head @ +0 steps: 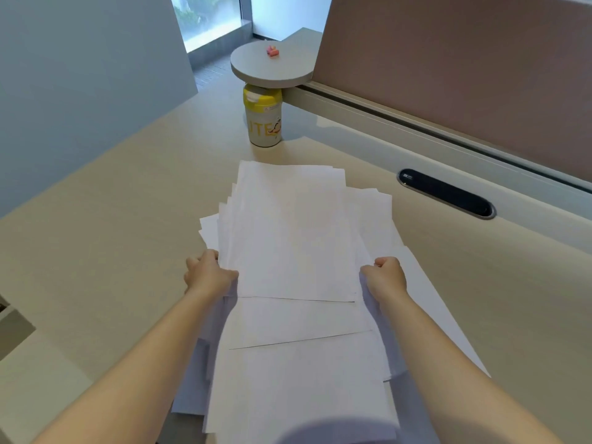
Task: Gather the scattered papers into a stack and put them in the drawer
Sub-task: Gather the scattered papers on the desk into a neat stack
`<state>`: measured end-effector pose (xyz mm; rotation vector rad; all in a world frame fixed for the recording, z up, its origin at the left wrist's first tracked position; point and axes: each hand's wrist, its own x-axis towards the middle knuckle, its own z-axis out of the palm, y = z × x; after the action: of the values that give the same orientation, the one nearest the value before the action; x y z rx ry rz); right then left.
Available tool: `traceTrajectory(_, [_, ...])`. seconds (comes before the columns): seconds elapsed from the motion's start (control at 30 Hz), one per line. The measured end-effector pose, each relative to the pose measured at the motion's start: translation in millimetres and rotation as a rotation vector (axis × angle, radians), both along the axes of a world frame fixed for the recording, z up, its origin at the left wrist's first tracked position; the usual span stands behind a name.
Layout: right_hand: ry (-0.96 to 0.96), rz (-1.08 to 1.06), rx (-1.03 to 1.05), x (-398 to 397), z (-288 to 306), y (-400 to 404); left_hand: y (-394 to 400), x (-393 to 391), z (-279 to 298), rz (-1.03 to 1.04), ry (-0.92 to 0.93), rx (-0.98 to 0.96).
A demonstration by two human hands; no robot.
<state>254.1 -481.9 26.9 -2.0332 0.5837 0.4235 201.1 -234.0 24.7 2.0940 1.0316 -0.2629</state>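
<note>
Several white papers (293,238) lie in a loose, uneven pile on the beige desk (105,225), their edges fanned out at the left and right. My left hand (208,272) grips the pile's left edge with the thumb on top. At the right edge my right hand (386,277) is closed on the sheets the same way. More sheets overlap toward me, over the desk's near edge. No drawer is clearly visible.
A white bottle with a yellow lid (263,118) stands behind the papers, under a round grey shelf (272,70) with a small pink item. A black oval cable port (445,193) sits at the right. A brown partition (464,65) bounds the desk's far side.
</note>
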Motion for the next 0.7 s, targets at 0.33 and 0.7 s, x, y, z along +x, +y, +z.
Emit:
traceTrajectory(0.33, [0.069, 0.045, -0.144, 10.0, 9.4, -2.1, 3.5, 6.8, -3.3, -0.227, 0.003, 0.214])
traceTrajectory(0.7, [-0.008, -0.193, 0.179, 11.9, -1.8, -16.0, -27.8, 32.9, 3.9, -0.05, -0.15, -0.27])
